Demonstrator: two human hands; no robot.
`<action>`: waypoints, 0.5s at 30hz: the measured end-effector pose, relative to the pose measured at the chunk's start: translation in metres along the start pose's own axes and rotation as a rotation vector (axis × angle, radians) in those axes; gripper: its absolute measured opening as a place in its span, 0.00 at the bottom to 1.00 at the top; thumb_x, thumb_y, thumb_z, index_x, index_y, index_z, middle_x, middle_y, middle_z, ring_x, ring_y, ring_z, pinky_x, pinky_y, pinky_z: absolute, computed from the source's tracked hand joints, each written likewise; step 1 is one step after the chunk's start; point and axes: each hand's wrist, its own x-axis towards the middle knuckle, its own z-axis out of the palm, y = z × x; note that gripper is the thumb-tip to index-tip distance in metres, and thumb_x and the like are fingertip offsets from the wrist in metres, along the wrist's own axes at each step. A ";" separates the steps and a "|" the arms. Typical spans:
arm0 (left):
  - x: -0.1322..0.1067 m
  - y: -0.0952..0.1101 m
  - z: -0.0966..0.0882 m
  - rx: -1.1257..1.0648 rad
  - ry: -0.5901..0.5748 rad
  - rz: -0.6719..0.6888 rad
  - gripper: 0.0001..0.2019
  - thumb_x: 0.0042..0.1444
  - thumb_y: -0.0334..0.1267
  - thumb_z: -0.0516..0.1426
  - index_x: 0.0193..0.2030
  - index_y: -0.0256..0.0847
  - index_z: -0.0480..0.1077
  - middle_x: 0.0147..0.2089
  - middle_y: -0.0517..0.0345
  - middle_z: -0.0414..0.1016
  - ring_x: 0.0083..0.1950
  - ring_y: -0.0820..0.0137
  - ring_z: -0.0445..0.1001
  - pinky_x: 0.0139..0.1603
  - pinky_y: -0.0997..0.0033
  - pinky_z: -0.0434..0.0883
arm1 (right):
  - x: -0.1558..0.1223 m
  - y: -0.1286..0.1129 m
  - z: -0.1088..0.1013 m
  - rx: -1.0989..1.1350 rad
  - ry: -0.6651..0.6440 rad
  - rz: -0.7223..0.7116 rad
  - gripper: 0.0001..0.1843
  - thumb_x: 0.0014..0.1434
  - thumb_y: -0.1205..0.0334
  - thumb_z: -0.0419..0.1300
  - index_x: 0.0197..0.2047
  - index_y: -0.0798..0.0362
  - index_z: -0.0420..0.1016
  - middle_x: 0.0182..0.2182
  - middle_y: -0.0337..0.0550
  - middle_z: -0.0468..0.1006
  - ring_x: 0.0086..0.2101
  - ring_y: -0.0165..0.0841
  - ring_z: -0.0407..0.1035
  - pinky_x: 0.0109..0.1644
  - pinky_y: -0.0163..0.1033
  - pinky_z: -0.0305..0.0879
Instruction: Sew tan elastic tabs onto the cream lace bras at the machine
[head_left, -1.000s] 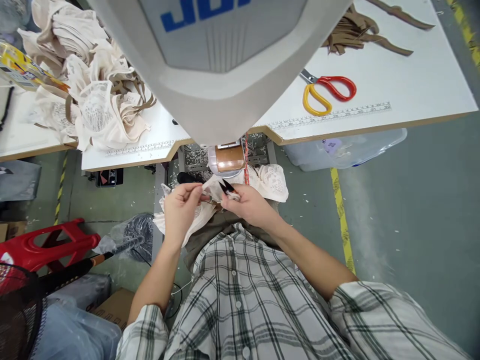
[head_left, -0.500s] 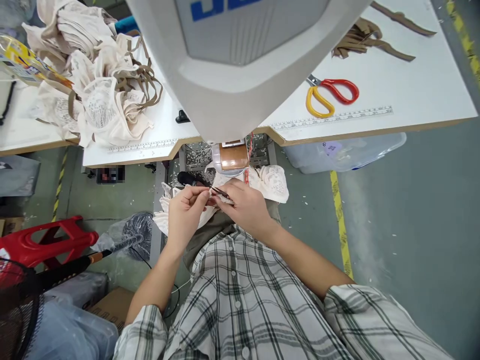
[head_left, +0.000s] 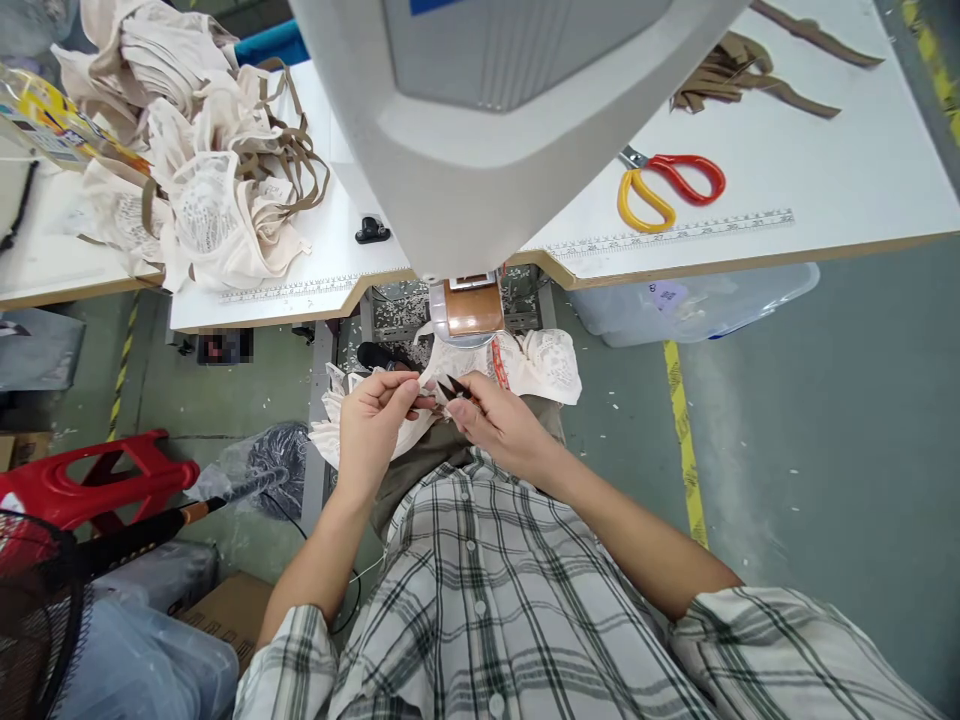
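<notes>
My right hand (head_left: 499,418) is closed round small dark thread snips (head_left: 454,388), whose two blades stand apart and point left. Close by on the left, my left hand (head_left: 381,415) pinches the edge of a cream lace bra (head_left: 551,365) between thumb and fingertips. The bra lies across my lap and beneath the machine head, with a lace cup spread out to the right. A red strip (head_left: 499,362) runs over the bra. Part of the fabric is hidden behind my hands.
A white sewing machine (head_left: 480,170) overhangs the white table (head_left: 825,180). Red-and-yellow-handled scissors (head_left: 646,200) lie on the right, near brown straps (head_left: 724,85). A pile of cream bras (head_left: 210,215) covers the left. A red stool (head_left: 97,480) and a clear plastic bin (head_left: 690,305) stand below.
The thread snips and my right hand have drawn back slightly right from my left fingertips, and the blades have spread apart. My left hand keeps its pinch. The camera view has shifted slightly.
</notes>
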 end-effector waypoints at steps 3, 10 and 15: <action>-0.004 0.003 0.001 0.007 -0.001 0.029 0.10 0.54 0.42 0.65 0.40 0.38 0.77 0.33 0.56 0.81 0.34 0.68 0.81 0.32 0.75 0.73 | -0.005 -0.006 0.008 -0.053 -0.004 0.011 0.16 0.71 0.50 0.44 0.42 0.50 0.66 0.26 0.35 0.74 0.26 0.30 0.68 0.32 0.36 0.59; -0.009 0.007 0.002 0.121 0.029 0.117 0.08 0.55 0.40 0.64 0.39 0.39 0.78 0.33 0.56 0.81 0.33 0.69 0.81 0.35 0.73 0.75 | -0.003 -0.016 0.010 -0.181 0.007 0.015 0.13 0.70 0.54 0.46 0.40 0.50 0.67 0.25 0.35 0.77 0.27 0.31 0.70 0.32 0.36 0.57; -0.008 0.005 0.002 0.122 0.022 0.145 0.08 0.56 0.40 0.64 0.40 0.39 0.78 0.34 0.55 0.82 0.35 0.69 0.81 0.37 0.73 0.76 | -0.003 -0.019 0.007 -0.205 -0.009 0.038 0.13 0.70 0.55 0.46 0.39 0.50 0.68 0.25 0.34 0.77 0.26 0.30 0.69 0.31 0.36 0.55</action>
